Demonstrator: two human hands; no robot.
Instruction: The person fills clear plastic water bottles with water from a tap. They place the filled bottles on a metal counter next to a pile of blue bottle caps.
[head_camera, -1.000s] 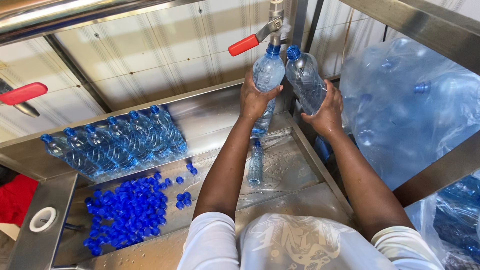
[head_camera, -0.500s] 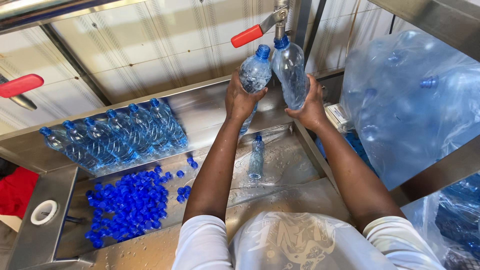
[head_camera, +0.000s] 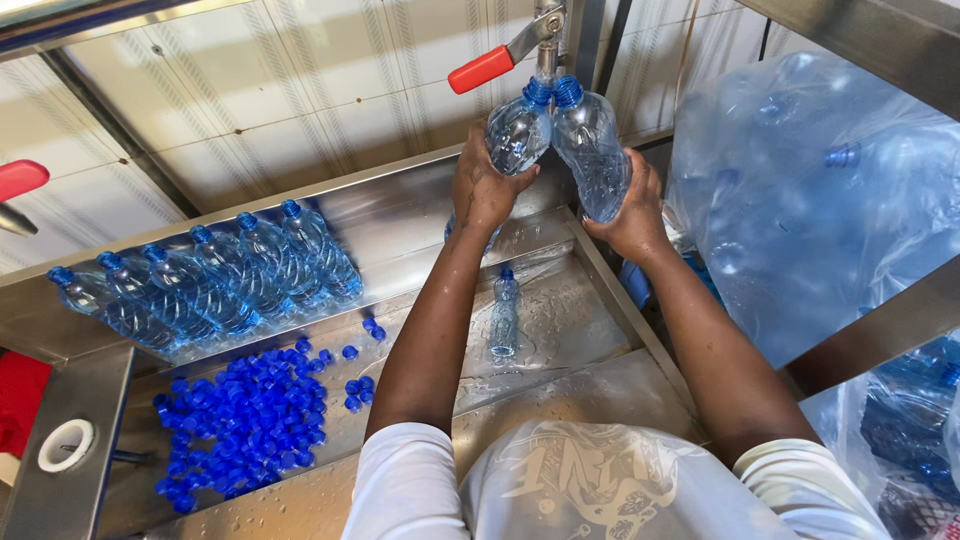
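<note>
— Looking down from the head camera, what do we hold?

— Two clear bottles, raised side by side under the tap (head_camera: 545, 25) with its red lever (head_camera: 481, 70). Our left hand (head_camera: 485, 185) wraps the left bottle (head_camera: 517, 130); our right hand (head_camera: 632, 215) cups the right bottle (head_camera: 592, 150) from below. Both grips are closed around the bottles, and the blue necks touch just beneath the spout.

— Are they capped?

— We see blue at both necks, but we cannot tell whether those are caps or only rings.

— And below our arms?

— A wet steel tray (head_camera: 590, 330). One small bottle (head_camera: 504, 315) stands on it alone. To the left, a row of bottles (head_camera: 200, 285) lies against the back wall, and a heap of loose blue caps (head_camera: 245, 420) lies in front of it.

— To the right?

— A big plastic bag (head_camera: 800, 190) of bottles, just beside our right forearm.
</note>
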